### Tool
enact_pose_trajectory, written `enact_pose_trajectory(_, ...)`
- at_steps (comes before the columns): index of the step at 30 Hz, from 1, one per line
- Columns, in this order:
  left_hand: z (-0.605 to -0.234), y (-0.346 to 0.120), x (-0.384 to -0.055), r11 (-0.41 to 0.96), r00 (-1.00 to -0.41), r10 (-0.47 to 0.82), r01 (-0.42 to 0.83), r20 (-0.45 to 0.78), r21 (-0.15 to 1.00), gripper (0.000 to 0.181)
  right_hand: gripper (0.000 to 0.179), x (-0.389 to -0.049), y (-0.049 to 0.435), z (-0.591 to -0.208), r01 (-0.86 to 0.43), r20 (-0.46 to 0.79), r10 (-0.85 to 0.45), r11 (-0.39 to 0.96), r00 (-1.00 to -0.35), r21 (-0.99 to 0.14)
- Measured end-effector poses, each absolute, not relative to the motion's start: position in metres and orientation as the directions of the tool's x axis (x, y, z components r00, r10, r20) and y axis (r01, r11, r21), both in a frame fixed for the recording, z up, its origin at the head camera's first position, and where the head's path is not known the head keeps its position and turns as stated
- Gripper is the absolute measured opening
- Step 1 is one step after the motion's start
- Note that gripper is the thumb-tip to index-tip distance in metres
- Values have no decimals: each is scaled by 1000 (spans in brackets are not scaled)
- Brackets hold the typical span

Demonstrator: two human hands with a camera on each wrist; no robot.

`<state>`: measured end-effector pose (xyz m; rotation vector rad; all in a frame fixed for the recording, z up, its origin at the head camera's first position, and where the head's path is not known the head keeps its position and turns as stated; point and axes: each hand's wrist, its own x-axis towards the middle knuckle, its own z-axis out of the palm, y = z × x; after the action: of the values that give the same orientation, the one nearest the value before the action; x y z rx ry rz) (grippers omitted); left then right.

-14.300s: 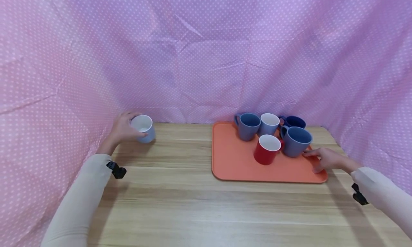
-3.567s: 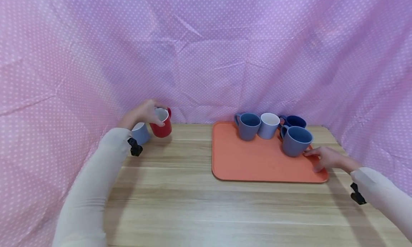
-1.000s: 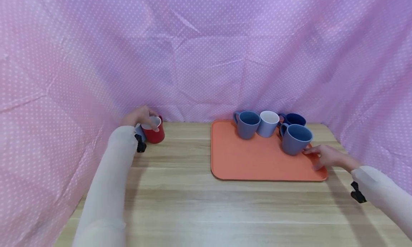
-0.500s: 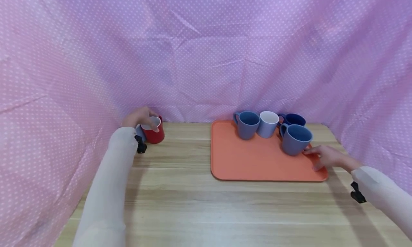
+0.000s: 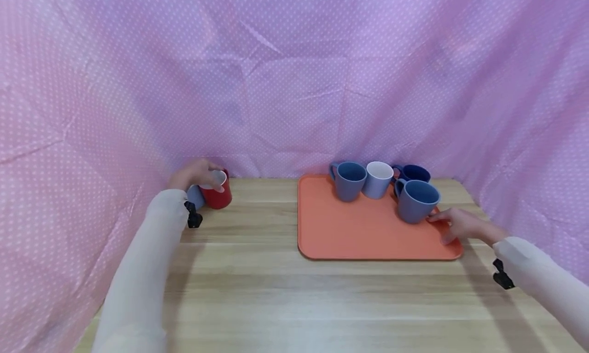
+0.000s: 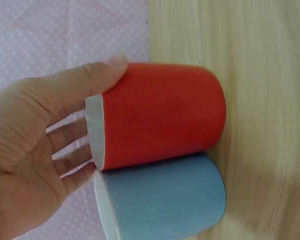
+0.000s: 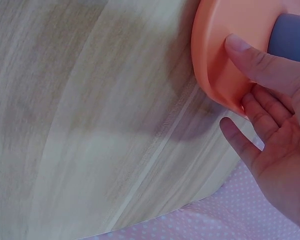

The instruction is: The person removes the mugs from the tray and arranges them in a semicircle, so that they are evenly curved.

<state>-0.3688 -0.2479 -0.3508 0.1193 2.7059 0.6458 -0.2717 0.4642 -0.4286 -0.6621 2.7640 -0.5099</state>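
Left hand (image 5: 197, 173): holding the red mug (image 6: 160, 115) from above, spread about as wide as its mouth, with thumb laid on the outer wall by the rim and the other fingers reaching round the far side, tips mostly hidden.
Right hand (image 5: 460, 224): holding the edge of the orange tray (image 5: 345, 235) at 3 o'clock, moderately parted, with thumb stretched over the inside, middle fingers at the rim and little finger held out clear of it.
Red mug: upright, at 9 o'clock from the tray, well apart from it, with handle toward 1 o'clock.
Light blue mug (image 6: 165, 195): right beside the red mug, at about 8 o'clock from it.
Right grey-blue mug (image 5: 414, 206): upright on the tray at 2 o'clock, just beside the right index fingertip; contact impossible to tell.
Navy mug (image 5: 413, 174): behind, at 1 o'clock, partly hidden.
Pale lilac mug (image 5: 376, 186): upright on the tray at 12 o'clock.
Left grey-blue mug (image 5: 348, 187): at 11 o'clock, close beside the lilac one.
Wooden table (image 5: 285, 302): spread under tray and mugs.
Pink cloth (image 5: 294, 77): white-dotted, hanging from 9 o'clock round to 3.
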Motion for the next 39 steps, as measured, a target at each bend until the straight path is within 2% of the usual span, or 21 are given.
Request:
enact_pose_trajectory(7, -349, -233, -362, 916, -937, 211, 89, -280, 391, 76, 63, -271, 466, -432, -388, -148, -471, 838, -870, -384)
enact_pose_trajectory(11, -352, -226, -366, 916, -947, 238, 144, -218, 374, 65, 62, -272, 466, -432, -382, -156, -463, 846, -872, -372)
enact_pose_trajectory(15, -352, -206, -370, 864, -948, 306, 236, -91, 445, 62, 63, -272, 464, -431, -376, -163, -458, 850, -874, -370)
enact_pose_trajectory(19, -347, -171, -376, 793, -923, 384, 344, 26, 503, 68, 63, -272, 464, -431, -371, -166, -453, 852, -876, -368)
enact_pose_trajectory(22, -345, -143, -379, 732, -895, 442, 402, 66, 551, 68, 64, -273, 465, -432, -361, -174, -448, 854, -877, -375)
enact_pose_trajectory(25, -344, -115, -380, 662, -866, 497, 418, 54, 622, 68, 64, -273, 466, -432, -357, -179, -444, 856, -878, -373)
enact_pose_trajectory(29, -343, -80, -378, 590, -829, 559, 381, -20, 712, 74, 63, -272, 466, -433, -360, -176, -444, 858, -879, -366)
enact_pose_trajectory(35, -349, -31, -381, 537, -791, 612, 402, -14, 742, 77, 63, -271, 465, -433, -350, -181, -438, 859, -881, -374)
enact_pose_trajectory(39, -354, -1, -382, 528, -795, 606, 426, 25, 734, 76, 64, -271, 465, -432, -351, -176, -439, 856, -881, -379)
